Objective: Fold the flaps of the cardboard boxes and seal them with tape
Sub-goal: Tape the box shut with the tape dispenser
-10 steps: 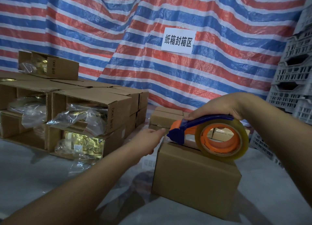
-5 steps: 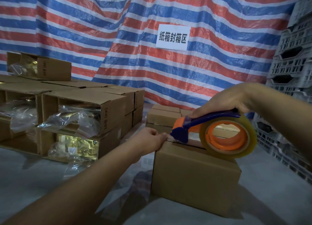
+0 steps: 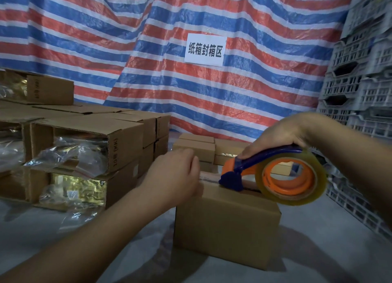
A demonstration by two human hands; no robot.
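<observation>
Taping top seam of closed brown cardboard box (image 3: 227,225), sitting on grey floor in front of striped tarp. Right hand (image 3: 277,137) wrapped around blue-and-orange tape dispenser (image 3: 273,172) with clear roll, cutter nose touching box top. Left hand (image 3: 176,176) at box's left top edge, fingers bent, apparently pinning tape end; exact pinch not discernible. Best kept: tape end pressed firm, dispenser low and centred on seam, steady pull rightward. Versus half a second back: dispenser nose shifted slightly right, away from left hand, short tape stretch now exposed between them.
</observation>
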